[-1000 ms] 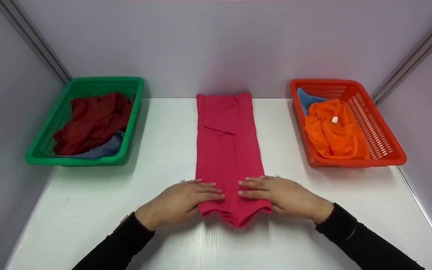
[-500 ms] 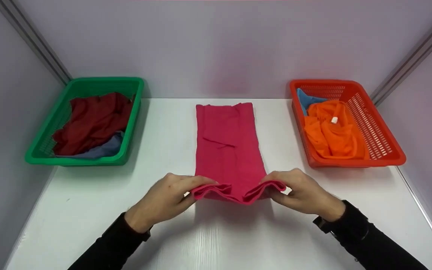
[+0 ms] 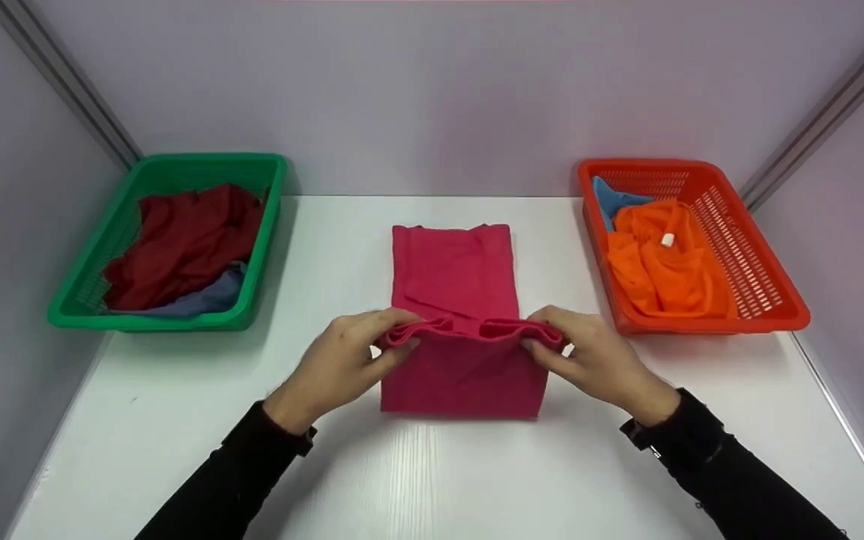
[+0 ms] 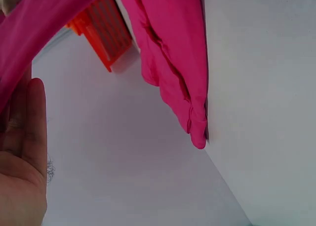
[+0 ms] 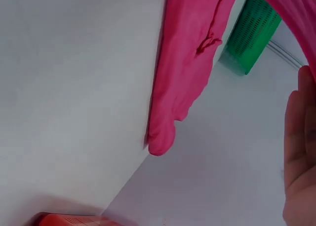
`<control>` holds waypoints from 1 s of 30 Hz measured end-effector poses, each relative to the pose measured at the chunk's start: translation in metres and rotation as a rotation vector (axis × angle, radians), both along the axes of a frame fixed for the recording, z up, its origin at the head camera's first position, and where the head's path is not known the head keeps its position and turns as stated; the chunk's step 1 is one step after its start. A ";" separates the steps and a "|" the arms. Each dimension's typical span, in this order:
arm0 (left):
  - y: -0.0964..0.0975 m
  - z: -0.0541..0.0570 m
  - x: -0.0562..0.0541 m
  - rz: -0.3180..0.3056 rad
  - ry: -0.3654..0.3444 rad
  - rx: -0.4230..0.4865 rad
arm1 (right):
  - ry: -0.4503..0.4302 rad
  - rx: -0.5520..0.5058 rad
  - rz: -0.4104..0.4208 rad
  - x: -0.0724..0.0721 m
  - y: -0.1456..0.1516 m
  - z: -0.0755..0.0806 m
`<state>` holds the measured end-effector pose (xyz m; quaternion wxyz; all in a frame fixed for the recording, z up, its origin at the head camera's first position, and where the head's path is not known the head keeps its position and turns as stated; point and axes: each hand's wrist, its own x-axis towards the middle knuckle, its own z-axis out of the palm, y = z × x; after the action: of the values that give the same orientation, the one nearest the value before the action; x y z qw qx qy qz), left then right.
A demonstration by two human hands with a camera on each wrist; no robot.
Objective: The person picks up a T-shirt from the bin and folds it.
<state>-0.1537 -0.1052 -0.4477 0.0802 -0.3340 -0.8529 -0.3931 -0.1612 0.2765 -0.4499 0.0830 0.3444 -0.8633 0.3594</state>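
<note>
A pink garment point(image 3: 462, 375), folded into a long strip, lies on the white table with its near end lifted and turned back over the rest. My left hand point(image 3: 346, 360) pinches the left corner of that raised end between thumb and fingers. At the right corner my right hand point(image 3: 597, 360) pinches it the same way. Both wrist views show the raised cloth bending above the flat far part of the garment point(image 4: 177, 53). The left hand point(image 4: 22, 152) and right hand point(image 5: 301, 147) appear there at the cloth's edge.
On the left stands a green basket point(image 3: 267, 247) with a dark red cloth point(image 3: 188, 240) and a blue-grey cloth point(image 3: 211, 296). A red basket point(image 3: 769, 277) on the right holds an orange garment point(image 3: 672, 270) and a blue cloth point(image 3: 616, 199). Walls enclose the white table point(image 3: 342, 262).
The hands went from resting flat on the garment to pinching its near corners. They lifted that end and carried it away from the body, over the garment, whose far edge slid nearer.
</note>
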 end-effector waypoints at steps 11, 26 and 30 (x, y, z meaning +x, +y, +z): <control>0.017 -0.023 -0.051 0.181 -0.192 -0.079 | -0.036 0.267 -0.235 -0.040 -0.011 -0.022; 0.017 -0.044 -0.059 0.211 -0.091 -0.353 | 0.024 0.543 -0.253 -0.054 -0.014 -0.049; 0.015 -0.044 -0.048 0.161 -0.040 -0.422 | 0.003 0.577 -0.208 -0.042 -0.013 -0.049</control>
<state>-0.2015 -0.0901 -0.4913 0.0229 -0.2665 -0.9415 -0.2048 -0.2035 0.2632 -0.4988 0.0194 0.2642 -0.9602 0.0887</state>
